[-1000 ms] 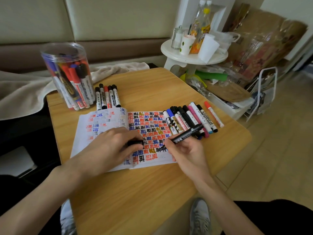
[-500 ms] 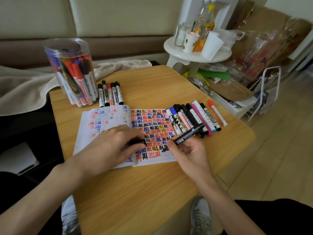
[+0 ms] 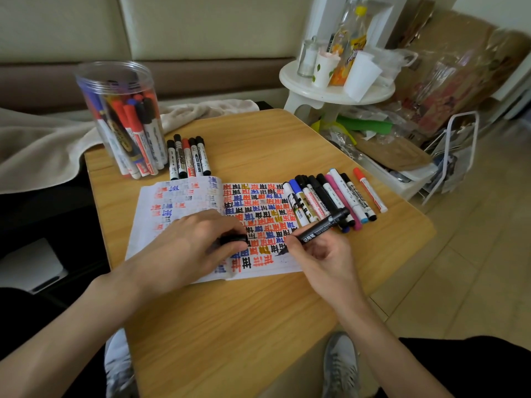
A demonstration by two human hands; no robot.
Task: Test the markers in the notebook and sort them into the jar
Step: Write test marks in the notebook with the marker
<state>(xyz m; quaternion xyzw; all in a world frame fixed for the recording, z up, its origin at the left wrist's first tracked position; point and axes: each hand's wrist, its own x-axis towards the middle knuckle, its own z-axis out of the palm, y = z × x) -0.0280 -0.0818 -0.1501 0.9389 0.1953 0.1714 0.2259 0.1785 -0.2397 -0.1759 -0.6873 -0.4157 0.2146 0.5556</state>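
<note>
Black marker (image 3: 320, 226) pinched in R hand (image 3: 321, 255), tip on notebook (image 3: 172, 202), R page; L hand (image 3: 184, 248) grips cap (image 3: 234, 239) atop notebook. Jar (image 3: 115, 81) behind notebook part-filled; marker row (image 3: 336, 196) at notebook's R edge likely untested.

You have one black marker (image 3: 319, 226) pinched in your right fingers (image 3: 301, 249) and one black cap (image 3: 234, 239) held in your left fingers (image 3: 218, 225). One open notebook (image 3: 178, 202) lies beneath both. Just beyond your right fingers lies a row of markers (image 3: 330, 196), roughly ten. Well beyond your left fingers lie five loose markers (image 3: 186, 159), beside one jar (image 3: 115, 88) whose contents are too crowded to count.
</note>
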